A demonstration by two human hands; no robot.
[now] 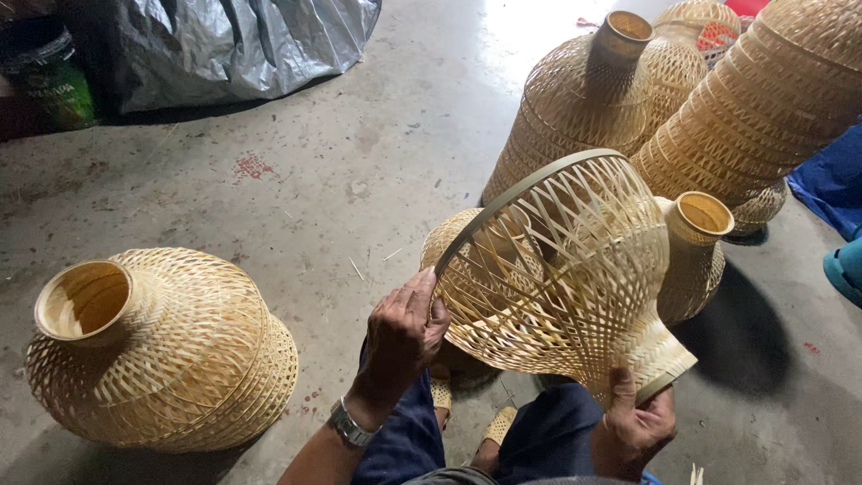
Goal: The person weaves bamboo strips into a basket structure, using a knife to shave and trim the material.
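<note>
Woven bamboo shade (561, 278) over my lap, neck at five o'clock. Left hand (404, 332) fingers closed on its rim, right hand (633, 422) clasps the neck. Judged light, springy, crushable; hold the hoops.

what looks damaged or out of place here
Nothing looks damaged. The shade in the left hand and right hand is intact. One shade lies tipped on the floor; thin slivers litter it.
</note>
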